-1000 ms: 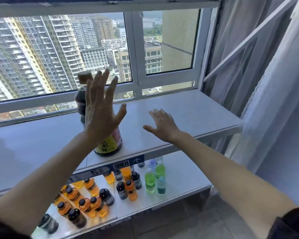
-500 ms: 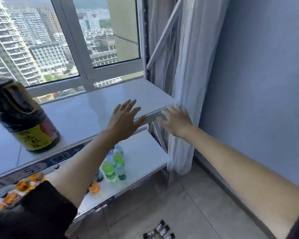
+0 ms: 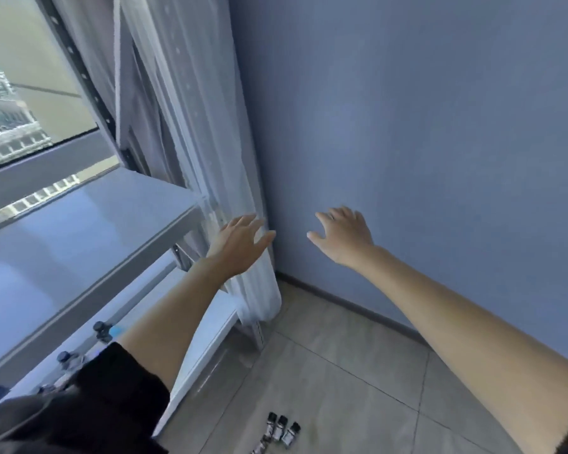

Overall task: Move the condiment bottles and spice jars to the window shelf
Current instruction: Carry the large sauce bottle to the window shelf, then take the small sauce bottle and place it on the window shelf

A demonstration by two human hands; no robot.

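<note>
My left hand (image 3: pixel 240 244) hangs in the air in front of the white curtain, fingers spread, holding nothing. My right hand (image 3: pixel 341 235) is raised before the blue wall, fingers loosely spread and empty. The grey window shelf (image 3: pixel 89 231) lies to the left, and its visible part is bare. Small dark-capped bottles (image 3: pixel 281 432) lie on the tiled floor near the bottom edge. On the lower shelf (image 3: pixel 210 329), a few bottle caps (image 3: pixel 102 329) show beside my left sleeve. The large dark sauce bottle is out of view.
A white curtain (image 3: pixel 210 158) hangs at the shelf's right end, down to the floor. A blue wall (image 3: pixel 407 126) fills the right side. Beige floor tiles (image 3: pixel 358 371) run below it. The window (image 3: pixel 14 109) is at the upper left.
My view has swung right, away from the shelf toward the wall. The large dark sauce bottle on the shelf has left the frame. Both open hands moved right with the turn.
</note>
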